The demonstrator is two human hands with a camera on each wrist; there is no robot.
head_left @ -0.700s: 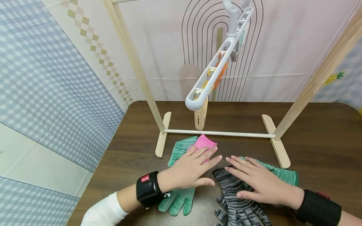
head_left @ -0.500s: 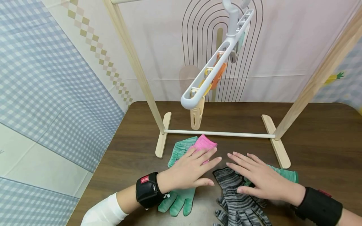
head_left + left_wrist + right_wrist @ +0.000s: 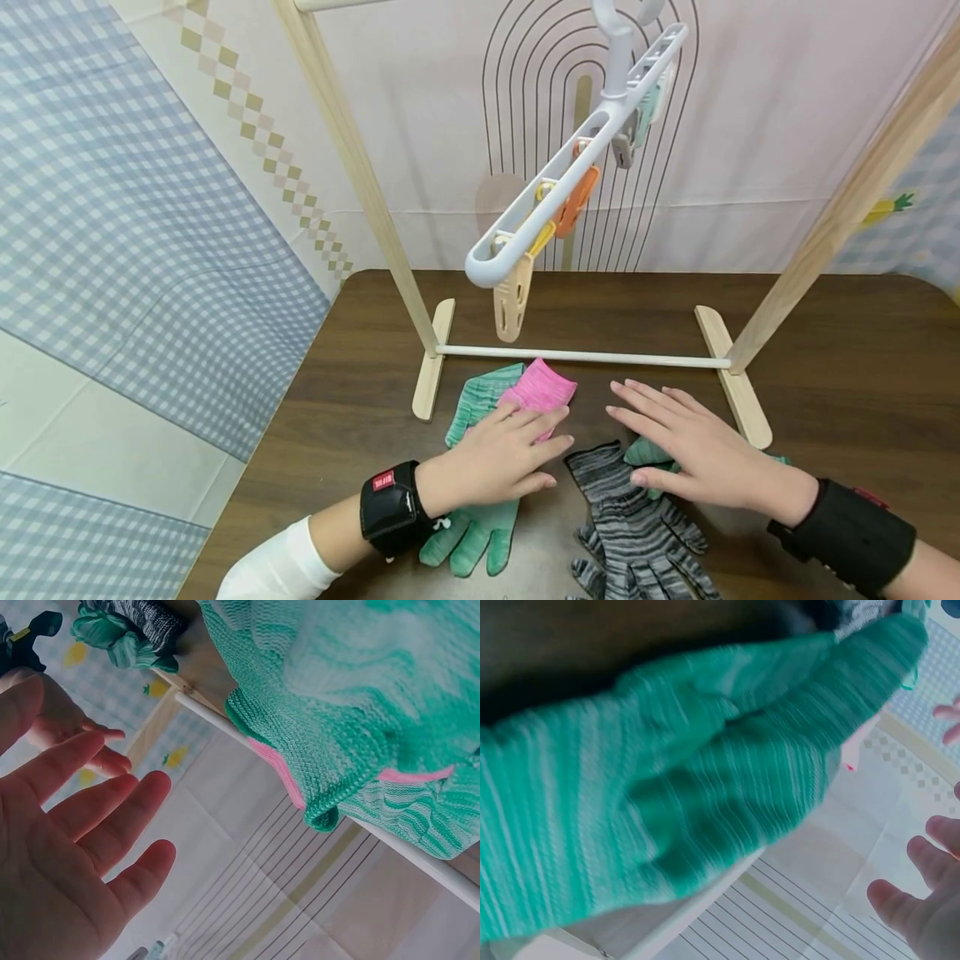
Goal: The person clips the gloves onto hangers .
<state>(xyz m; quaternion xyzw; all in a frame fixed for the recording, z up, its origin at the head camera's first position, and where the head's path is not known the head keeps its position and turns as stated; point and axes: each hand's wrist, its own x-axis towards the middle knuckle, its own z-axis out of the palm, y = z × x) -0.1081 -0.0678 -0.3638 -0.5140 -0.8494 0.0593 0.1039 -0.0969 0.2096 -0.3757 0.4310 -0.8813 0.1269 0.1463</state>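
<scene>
My left hand (image 3: 495, 458), its fingers spread, is over a green glove (image 3: 472, 537) and a pink knitted piece (image 3: 542, 387), which may be another glove. In the left wrist view, the left hand (image 3: 82, 847) stands apart from the green knit (image 3: 322, 712). On the other side, my right hand (image 3: 697, 450) is spread above a second green glove (image 3: 645, 452), hiding most of it. That glove (image 3: 705, 787) looms large in the right wrist view. Between my hands lies a black-and-grey striped glove (image 3: 626, 521). Neither hand grips anything.
A wooden stand with a white bottom bar (image 3: 585, 357) and wooden feet (image 3: 432, 360) spans the brown table (image 3: 360, 375). From above hangs a white hanger (image 3: 577, 162) carrying coloured clothespins, including a beige one (image 3: 513, 300) and an orange one (image 3: 577, 202).
My right hand has moved slightly away and right, uncovering more of the striped glove. My left hand has drawn back a little. The hanger's near end has swung left.
</scene>
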